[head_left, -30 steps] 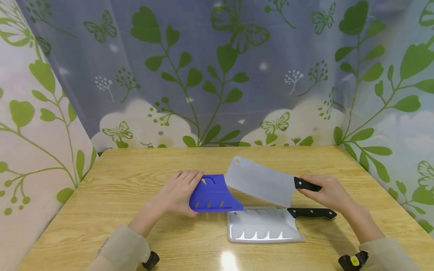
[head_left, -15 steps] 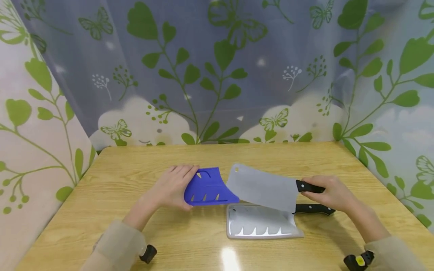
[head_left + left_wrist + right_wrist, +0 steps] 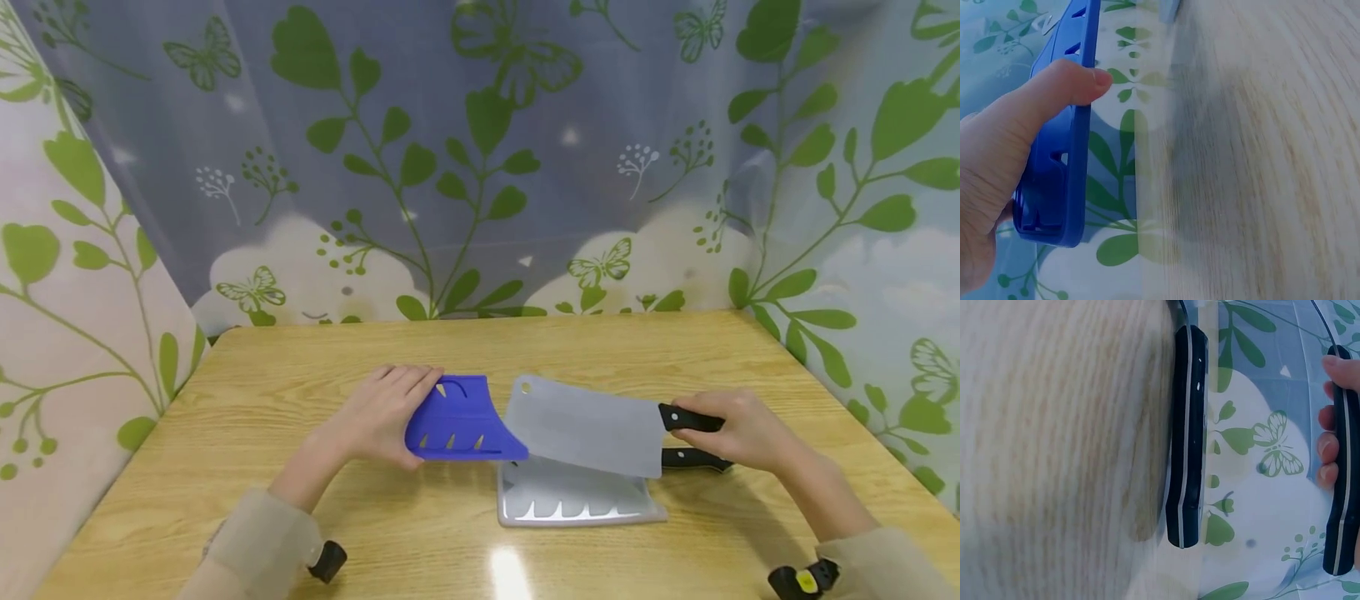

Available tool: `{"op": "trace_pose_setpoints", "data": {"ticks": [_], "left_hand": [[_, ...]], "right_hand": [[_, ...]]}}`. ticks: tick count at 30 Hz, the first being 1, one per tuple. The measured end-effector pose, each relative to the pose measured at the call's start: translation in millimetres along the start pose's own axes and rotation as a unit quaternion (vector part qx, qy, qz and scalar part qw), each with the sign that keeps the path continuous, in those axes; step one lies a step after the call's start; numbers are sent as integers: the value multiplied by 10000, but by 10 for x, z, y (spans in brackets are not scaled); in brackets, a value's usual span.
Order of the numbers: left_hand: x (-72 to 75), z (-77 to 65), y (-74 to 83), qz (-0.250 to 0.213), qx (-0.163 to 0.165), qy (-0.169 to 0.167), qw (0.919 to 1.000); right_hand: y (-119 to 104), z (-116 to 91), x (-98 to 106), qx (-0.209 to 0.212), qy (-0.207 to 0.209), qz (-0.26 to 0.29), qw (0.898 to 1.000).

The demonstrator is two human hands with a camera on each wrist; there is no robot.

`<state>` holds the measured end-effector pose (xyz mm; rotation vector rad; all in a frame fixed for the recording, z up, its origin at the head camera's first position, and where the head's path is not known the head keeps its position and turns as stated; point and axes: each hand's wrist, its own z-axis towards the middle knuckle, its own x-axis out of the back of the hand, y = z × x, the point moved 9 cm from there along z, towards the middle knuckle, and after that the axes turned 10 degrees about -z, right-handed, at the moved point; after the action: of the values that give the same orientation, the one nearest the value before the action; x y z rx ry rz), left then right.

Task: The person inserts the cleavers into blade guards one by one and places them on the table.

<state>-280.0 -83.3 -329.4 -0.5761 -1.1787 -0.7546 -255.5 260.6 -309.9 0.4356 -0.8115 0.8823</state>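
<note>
My left hand grips a blue knife sheath with small cut-outs, its thumb over one side in the left wrist view. Curled round the black handle of a cleaver, my right hand holds the blade raised and slightly tilted. The blade's front end, with a round hole near the top corner, meets the sheath's open, curved edge. Below, a second cleaver lies on the table in a pale grey sheath; the raised blade hides part of both.
The wooden table reaches back to a patterned curtain with leaves and butterflies, which also stands along both sides. A bright light reflection shows on the tabletop near the front.
The right hand has lowered the cleaver and tilted it flatter, so it covers more of the lying one. The left hand has shifted slightly left with the blue sheath.
</note>
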Motion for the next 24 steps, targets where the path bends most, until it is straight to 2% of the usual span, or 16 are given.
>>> {"op": "trace_pose_setpoints", "data": {"ticks": [8,12,15,24], "left_hand": [[-5,26,28,-12,2,-104,9999],[-31,81,89,-90,-98,-143,9998],[-55,105,130,-101,-177,-196,9996],[-37,93,104,-63,-179,-124,9997]], "right_hand": [[-11,20,8,-252,-133,-122,9995],[-33,54,-71,-315,-340,-292,9985],[-54,69,-145,-280,-456,-213,9983],[-72,94,-150,-60,-85,184,9998]]}}
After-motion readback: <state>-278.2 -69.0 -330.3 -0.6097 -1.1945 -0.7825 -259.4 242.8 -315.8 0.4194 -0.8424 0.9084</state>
